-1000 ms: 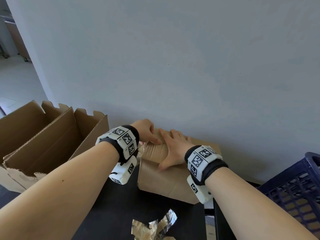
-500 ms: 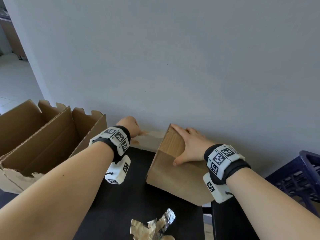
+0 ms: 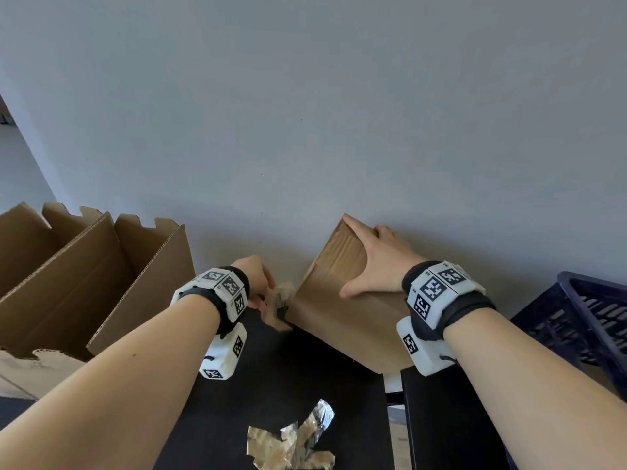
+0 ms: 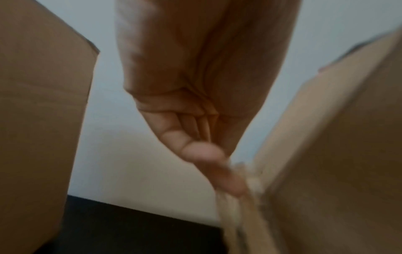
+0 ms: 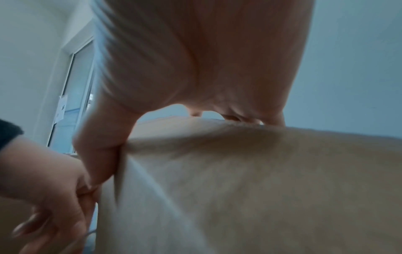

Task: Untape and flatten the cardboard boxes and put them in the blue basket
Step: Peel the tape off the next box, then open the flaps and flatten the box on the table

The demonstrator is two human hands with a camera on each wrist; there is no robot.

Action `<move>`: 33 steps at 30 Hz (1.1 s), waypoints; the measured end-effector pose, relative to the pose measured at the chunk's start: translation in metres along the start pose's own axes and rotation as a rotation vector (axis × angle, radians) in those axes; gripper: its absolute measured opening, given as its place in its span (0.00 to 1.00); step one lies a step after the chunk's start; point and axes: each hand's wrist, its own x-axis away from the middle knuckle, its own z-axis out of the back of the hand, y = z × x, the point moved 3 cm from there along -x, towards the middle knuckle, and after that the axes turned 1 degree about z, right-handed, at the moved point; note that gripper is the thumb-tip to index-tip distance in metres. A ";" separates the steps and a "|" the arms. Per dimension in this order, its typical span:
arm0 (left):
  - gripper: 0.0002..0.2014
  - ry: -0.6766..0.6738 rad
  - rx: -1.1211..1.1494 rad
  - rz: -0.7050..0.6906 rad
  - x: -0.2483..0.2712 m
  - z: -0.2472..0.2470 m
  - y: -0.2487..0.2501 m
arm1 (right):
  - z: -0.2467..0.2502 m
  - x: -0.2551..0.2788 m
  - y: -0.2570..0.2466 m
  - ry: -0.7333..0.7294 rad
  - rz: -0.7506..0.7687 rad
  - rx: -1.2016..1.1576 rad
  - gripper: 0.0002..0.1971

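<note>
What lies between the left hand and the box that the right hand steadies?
In the head view, a crumpled strip of tape spans from the left hand, which pinches it, to the box.

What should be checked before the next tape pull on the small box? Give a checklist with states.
1. Right hand bracing the small box: ok, spread over its raised top.
2. Left hand has a grip on the tape strip: ok, pinched at the box's lower left corner.
3. Tape fully off the box: cannot tell, the far side is hidden.
4. Box flattened: not ok, it has its full shape and is tilted.
5. Blue basket within sight: ok, at the right.
</note>
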 end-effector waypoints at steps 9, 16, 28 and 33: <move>0.03 -0.145 -0.196 0.039 0.006 -0.024 -0.020 | -0.001 0.001 0.001 0.041 -0.057 -0.017 0.62; 0.13 -0.268 -0.325 0.044 0.013 -0.048 -0.023 | -0.006 0.000 -0.012 0.053 -0.006 -0.039 0.62; 0.05 -0.145 -0.059 0.006 0.016 -0.055 -0.051 | -0.037 -0.014 -0.037 0.031 0.063 -0.079 0.63; 0.05 -0.129 -0.034 -0.030 0.023 -0.053 -0.055 | -0.051 -0.019 -0.035 0.006 0.078 -0.049 0.59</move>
